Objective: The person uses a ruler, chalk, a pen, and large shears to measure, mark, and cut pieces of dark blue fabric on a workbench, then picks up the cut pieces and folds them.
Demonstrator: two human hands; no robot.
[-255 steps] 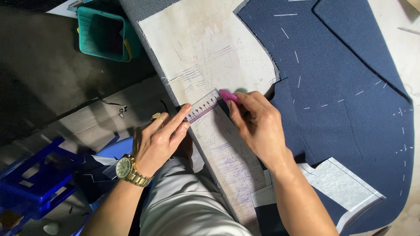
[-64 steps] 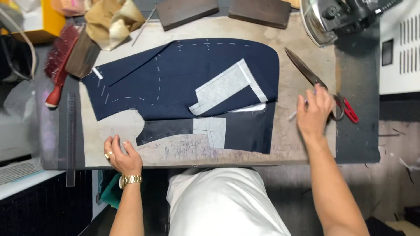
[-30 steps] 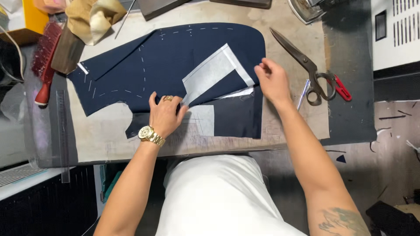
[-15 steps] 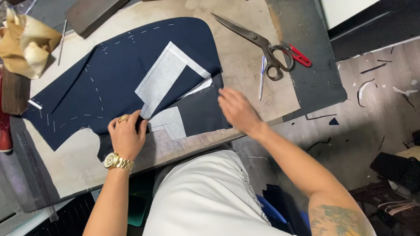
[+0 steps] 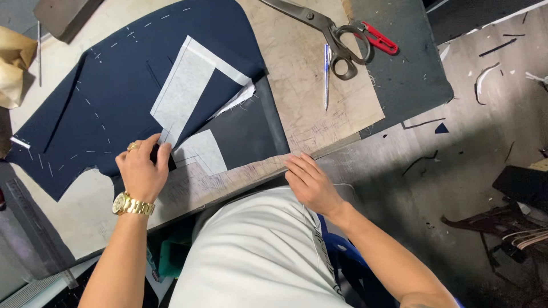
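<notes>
A dark navy cut fabric panel (image 5: pixel 114 91) with white chalk dashes lies on the worktable (image 5: pixel 308 80). A grey-white interfacing piece (image 5: pixel 185 88) is folded over it, and a smaller white patch (image 5: pixel 200 151) sits by the lower edge. My left hand (image 5: pixel 142 168), with a ring and a gold watch, presses on the fabric's lower edge beside that patch. My right hand (image 5: pixel 308 182) rests flat with fingers apart at the table's front edge, just right of the dark fabric, holding nothing.
Large tailor's shears (image 5: pixel 325 31), a red-handled thread snip (image 5: pixel 377 39) and a thin pen-like tool (image 5: pixel 326 74) lie at the table's right. A dark mat (image 5: pixel 405 74) covers the right end. Tan paper (image 5: pixel 14 63) is far left. Fabric scraps litter the floor (image 5: pixel 479 114).
The view has swung further right and tilted. My right hand has come off the fabric's right edge down to the table's front edge. My left hand stays pressed on the fabric.
</notes>
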